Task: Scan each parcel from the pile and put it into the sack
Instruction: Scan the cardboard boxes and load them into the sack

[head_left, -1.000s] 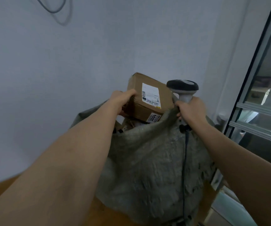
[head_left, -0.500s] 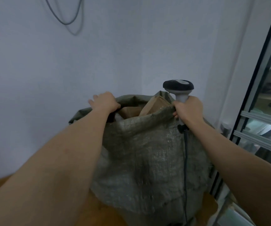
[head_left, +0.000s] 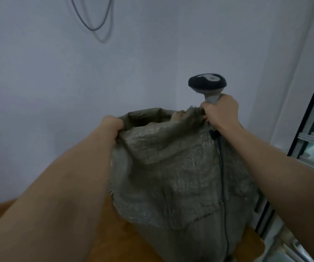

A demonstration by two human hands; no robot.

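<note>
Both forearms run in from the bottom corners, their elbows cut off by the frame. Between them the wooden desk point(head_left: 114, 241) shows only as bare patches at lower left and lower right, the rest covered by the sack point(head_left: 171, 176), whose base runs out of view below. The sack is grey-green woven cloth, creased and bulging, standing upright with its mouth held open. The left hand point(head_left: 112, 125) has its fingers curled over the near left rim, bunching the cloth. The right hand point(head_left: 220, 114) grips the scanner point(head_left: 208, 86) by its grey handle and pinches the right rim of the sack with the same fingers; the scanner's dark head stands up above the fist, and its cable point(head_left: 223, 176) hangs down the sack's front. Inside the mouth it is dark; a brownish corner just under the far rim may be a parcel point(head_left: 179, 115), too dim to be sure. Behind stands a plain pale wall point(head_left: 48, 82), with a looped wire point(head_left: 93, 25) hanging at the top. A glass door frame point(head_left: 311, 114) closes in the right edge.
</note>
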